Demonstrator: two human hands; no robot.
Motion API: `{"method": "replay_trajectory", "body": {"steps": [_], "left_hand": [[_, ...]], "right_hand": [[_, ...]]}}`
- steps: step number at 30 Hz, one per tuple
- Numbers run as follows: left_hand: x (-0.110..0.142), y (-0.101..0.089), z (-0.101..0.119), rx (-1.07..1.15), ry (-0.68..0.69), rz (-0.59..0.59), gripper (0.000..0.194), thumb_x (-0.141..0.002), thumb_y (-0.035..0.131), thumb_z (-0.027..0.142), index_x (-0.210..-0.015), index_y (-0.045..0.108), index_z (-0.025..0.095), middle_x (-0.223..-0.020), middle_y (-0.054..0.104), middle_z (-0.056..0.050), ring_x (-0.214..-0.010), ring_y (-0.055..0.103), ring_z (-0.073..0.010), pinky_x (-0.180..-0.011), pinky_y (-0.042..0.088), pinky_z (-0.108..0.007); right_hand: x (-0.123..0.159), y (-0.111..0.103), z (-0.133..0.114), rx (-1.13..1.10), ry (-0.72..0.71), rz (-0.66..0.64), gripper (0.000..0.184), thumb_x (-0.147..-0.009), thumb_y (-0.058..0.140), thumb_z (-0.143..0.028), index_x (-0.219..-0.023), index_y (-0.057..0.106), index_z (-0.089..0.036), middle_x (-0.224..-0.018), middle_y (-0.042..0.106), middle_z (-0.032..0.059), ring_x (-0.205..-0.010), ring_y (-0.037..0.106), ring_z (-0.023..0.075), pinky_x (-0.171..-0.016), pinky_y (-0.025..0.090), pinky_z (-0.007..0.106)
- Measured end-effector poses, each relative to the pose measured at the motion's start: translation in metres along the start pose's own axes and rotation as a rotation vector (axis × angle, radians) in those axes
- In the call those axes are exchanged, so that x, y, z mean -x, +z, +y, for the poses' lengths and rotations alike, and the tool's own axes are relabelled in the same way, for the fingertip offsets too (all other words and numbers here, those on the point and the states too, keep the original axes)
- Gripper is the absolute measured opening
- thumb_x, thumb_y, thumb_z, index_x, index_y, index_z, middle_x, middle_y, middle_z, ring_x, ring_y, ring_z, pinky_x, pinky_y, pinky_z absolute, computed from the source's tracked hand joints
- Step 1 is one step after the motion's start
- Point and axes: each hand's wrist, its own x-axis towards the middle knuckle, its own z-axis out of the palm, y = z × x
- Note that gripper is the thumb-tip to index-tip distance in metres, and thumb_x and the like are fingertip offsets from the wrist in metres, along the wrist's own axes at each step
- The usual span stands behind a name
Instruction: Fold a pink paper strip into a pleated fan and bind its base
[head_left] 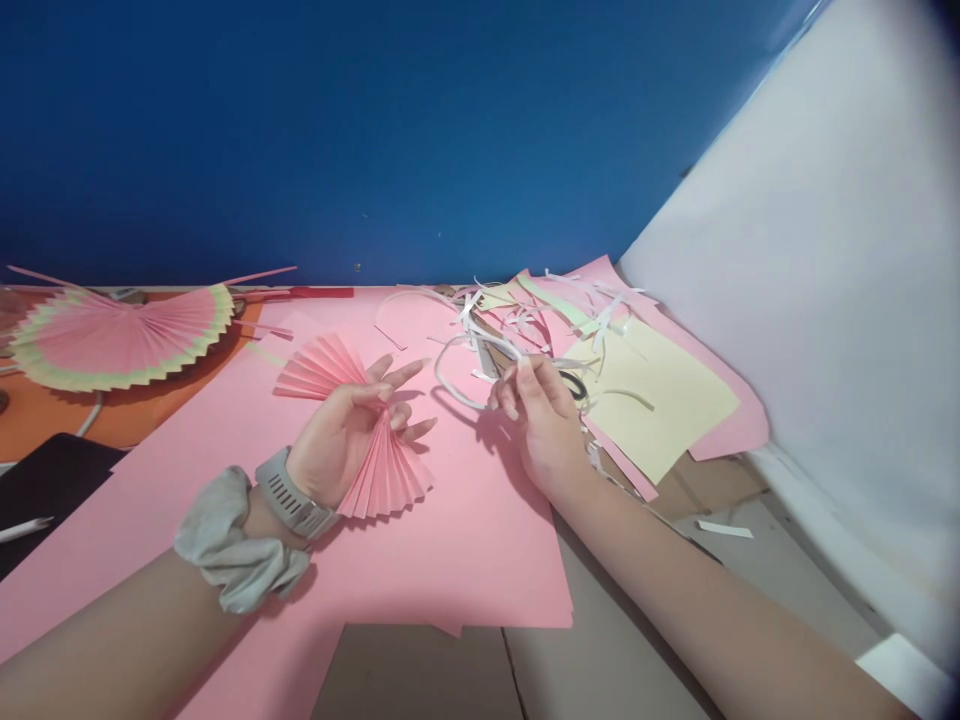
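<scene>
My left hand (pixel 346 432) pinches a pleated pink paper fan (pixel 360 425) at its middle, so the folds spread out above and below the fingers; some fingers stick out straight. The wrist wears a grey watch (pixel 292 497) and a grey scrunchie (pixel 232 545). My right hand (pixel 536 405) is closed on a thin white paper strip (pixel 457 365) that loops to the left of it. Both hands hover over a large pink paper sheet (pixel 420 540).
A finished pink and green pleated fan (pixel 120 335) lies at the far left on an orange surface. A yellow sheet (pixel 660 395), pink sheets and several white paper scraps (pixel 555 310) lie behind my right hand. A blue wall is behind, a white board (pixel 825 300) at right.
</scene>
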Motion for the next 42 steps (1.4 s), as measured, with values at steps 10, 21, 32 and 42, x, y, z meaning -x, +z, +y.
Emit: {"method": "replay_trajectory", "body": {"steps": [10, 21, 32, 42], "left_hand": [[-0.005, -0.008, -0.011, -0.035, 0.018, -0.063, 0.014, -0.084, 0.054, 0.022, -0.098, 0.055, 0.018, -0.056, 0.039, 0.006, -0.046, 0.034, -0.0045, -0.043, 0.034, -0.013], [0.001, 0.004, -0.004, 0.059, -0.060, 0.033, 0.030, -0.078, 0.036, 0.003, -0.100, 0.046, 0.020, -0.069, 0.036, 0.003, -0.057, 0.042, -0.0076, -0.055, 0.044, -0.021], [-0.008, -0.009, -0.008, -0.240, -0.156, -0.124, 0.029, -0.085, 0.051, 0.032, -0.109, 0.050, 0.015, -0.053, 0.047, 0.005, -0.044, 0.045, -0.0101, -0.048, 0.052, -0.028], [0.000, -0.003, -0.012, -0.419, -0.091, -0.076, 0.018, -0.091, 0.040, 0.030, -0.079, 0.043, 0.017, -0.064, 0.057, 0.001, -0.050, 0.054, -0.0093, -0.048, 0.049, -0.022]], "right_hand": [[0.016, 0.006, -0.005, 0.224, 0.002, -0.129, 0.017, -0.089, 0.048, -0.032, -0.077, 0.040, -0.022, -0.058, 0.039, -0.0075, -0.048, 0.036, 0.0067, -0.048, 0.031, 0.022], [0.011, 0.006, -0.006, 0.189, -0.029, -0.076, 0.021, -0.093, 0.040, -0.033, -0.076, 0.043, -0.021, -0.060, 0.035, -0.0060, -0.052, 0.033, 0.0073, -0.053, 0.030, 0.024], [0.006, -0.008, -0.011, 0.568, -0.376, -0.052, 0.031, -0.093, 0.031, -0.032, -0.064, 0.034, -0.021, -0.066, 0.037, -0.0008, -0.067, 0.038, 0.0147, -0.067, 0.032, 0.033], [0.010, -0.009, -0.016, 0.873, -0.665, -0.191, 0.013, -0.082, 0.040, -0.016, -0.071, 0.042, -0.020, -0.077, 0.053, 0.0018, -0.079, 0.048, 0.0180, -0.074, 0.029, 0.040]]}}
